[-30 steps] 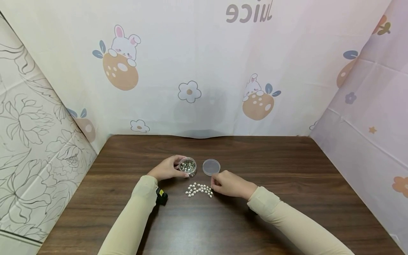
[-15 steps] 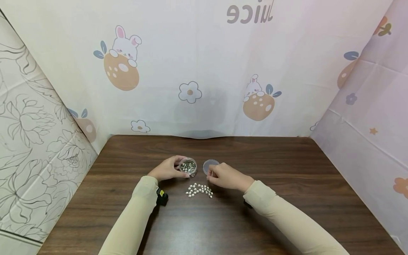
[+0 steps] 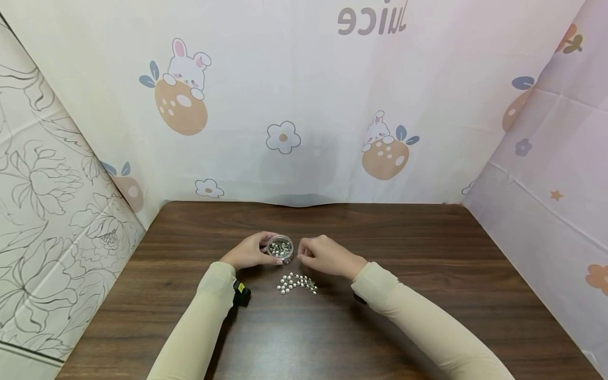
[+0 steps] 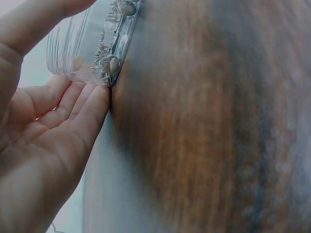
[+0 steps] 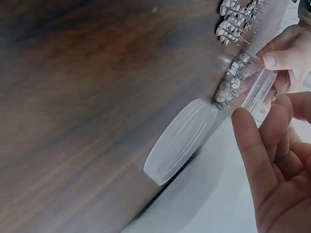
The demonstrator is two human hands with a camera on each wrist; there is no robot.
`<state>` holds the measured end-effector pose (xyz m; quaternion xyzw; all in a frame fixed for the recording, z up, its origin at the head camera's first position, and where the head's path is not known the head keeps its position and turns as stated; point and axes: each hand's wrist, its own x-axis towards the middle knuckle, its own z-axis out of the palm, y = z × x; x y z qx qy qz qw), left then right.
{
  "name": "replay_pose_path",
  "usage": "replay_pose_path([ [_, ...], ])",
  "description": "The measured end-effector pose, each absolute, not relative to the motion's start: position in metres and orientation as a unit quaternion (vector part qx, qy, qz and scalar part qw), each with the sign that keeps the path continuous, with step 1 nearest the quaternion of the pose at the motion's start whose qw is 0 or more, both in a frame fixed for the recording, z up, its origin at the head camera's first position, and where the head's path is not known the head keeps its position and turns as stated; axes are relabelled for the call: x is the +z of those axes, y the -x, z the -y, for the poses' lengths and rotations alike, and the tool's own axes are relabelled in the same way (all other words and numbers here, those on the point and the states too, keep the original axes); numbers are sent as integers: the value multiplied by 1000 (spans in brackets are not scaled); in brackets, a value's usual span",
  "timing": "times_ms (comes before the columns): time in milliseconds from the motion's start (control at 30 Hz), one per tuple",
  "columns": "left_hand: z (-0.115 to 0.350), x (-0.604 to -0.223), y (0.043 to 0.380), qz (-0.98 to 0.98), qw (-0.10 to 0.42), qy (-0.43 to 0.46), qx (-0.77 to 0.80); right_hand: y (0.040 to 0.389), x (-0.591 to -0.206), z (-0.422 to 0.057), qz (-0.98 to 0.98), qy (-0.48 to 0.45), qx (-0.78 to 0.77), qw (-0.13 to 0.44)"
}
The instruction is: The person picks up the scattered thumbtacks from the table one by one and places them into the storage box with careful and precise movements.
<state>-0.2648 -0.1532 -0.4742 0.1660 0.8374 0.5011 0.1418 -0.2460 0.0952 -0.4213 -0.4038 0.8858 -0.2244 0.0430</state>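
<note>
Nearest, many loose tacks (image 3: pixel 297 283) lie on the bench (image 3: pixel 285 332), so work remains. Farther, the left hand (image 3: pixel 250 250) grips the jar (image 4: pixel 66 46), partly filled; the right hand (image 3: pixel 329 256) bends its fingers nearby, contents unclear. The lid (image 5: pixel 181 141) is off.

Behind the brown wood-grain counter (image 3: pixel 404 232) hangs a pale printed cloth (image 3: pixel 247 74), all bunnies (image 3: pixel 185 71) on orange fruits (image 3: pixel 181 108), outlined daisies (image 3: pixel 283 137) and mirrored "Juice" lettering (image 3: pixel 372 20) up top. To my left, a white sheet (image 3: pixel 28 121) shows line-drawn blossoms (image 3: pixel 106 229); to my right, a pinkish cloth (image 3: pixel 570 158) carries a small star (image 3: pixel 556 195).
</note>
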Motion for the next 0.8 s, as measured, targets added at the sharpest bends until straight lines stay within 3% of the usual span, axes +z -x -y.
replay_pose_path([
  [433, 152, -472, 263, -849, 136, -163, 484, 257, -417, -69, -888, 411, -206, 9],
  [667, 148, -440, 244, -839, 144, -182, 492, 264, -421, -57, -897, 399, -191, 4],
  [800, 148, -442, 244, -838, 138, -189, 493, 268, -422, -52, -900, 392, -190, 5],
])
